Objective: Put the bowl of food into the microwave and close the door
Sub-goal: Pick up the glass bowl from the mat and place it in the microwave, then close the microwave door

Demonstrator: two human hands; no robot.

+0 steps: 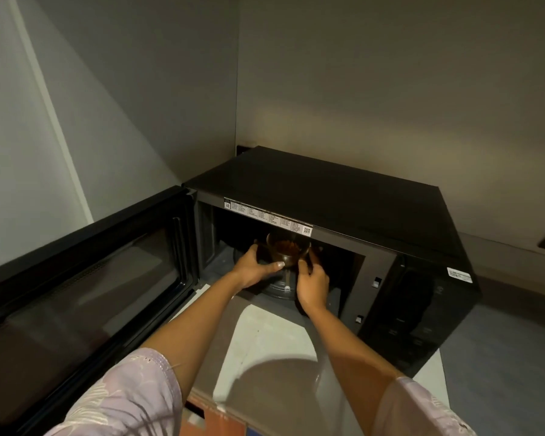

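Bowl [287, 251] of food inside microwave [343, 196] cavity, above turntable [279, 289] | left hand [255, 268] and right hand [312, 286] gripping bowl's sides | door [85, 278] swung wide open | left: release bowl, withdraw, close door

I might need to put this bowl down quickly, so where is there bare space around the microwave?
Bare counter lies in front of the microwave, between your forearms, and its flat top is free. Inside, both hands, left hand and right hand, crowd the bowl over the turntable. The open door blocks the left side.
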